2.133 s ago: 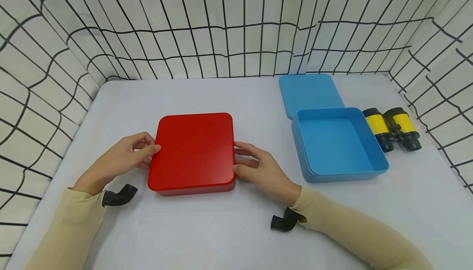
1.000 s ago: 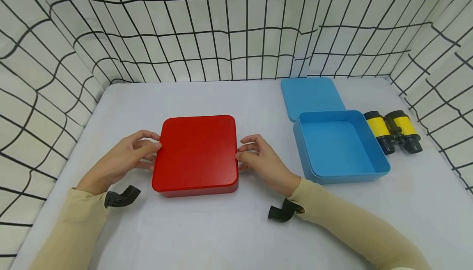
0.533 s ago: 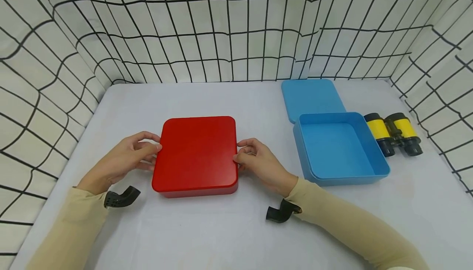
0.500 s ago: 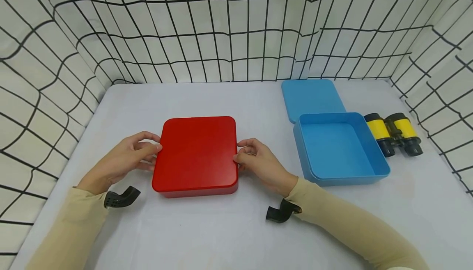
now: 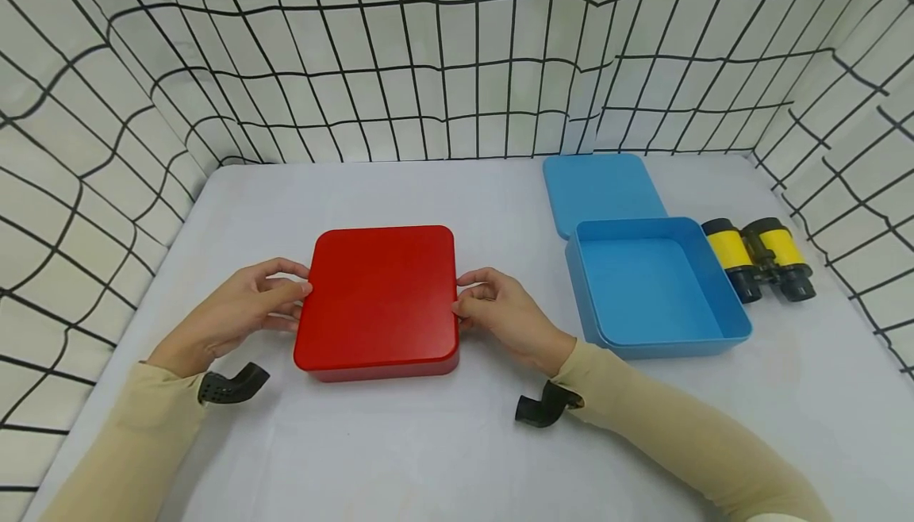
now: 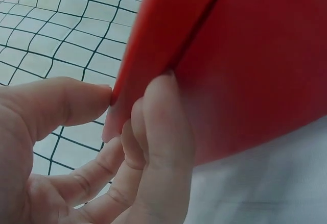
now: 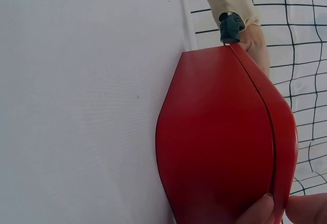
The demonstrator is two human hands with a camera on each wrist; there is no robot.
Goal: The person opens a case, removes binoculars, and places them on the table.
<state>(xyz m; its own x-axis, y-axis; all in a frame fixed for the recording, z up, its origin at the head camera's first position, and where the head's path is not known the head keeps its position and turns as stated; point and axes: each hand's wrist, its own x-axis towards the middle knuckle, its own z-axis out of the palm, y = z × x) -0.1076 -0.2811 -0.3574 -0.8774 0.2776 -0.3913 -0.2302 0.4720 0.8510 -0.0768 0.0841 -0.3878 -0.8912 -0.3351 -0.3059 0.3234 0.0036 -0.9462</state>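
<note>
1. I see the red box flat on the worktop, its red lid on top.
2. At the red box's left side, the left hand pinches the lid's edge — thumb above, fingers bent in at the seam.
3. At its right side, the right hand does likewise, barely parted around the rim.
4. Right of the red box I have an open blue box — binoculars farther right.
</note>
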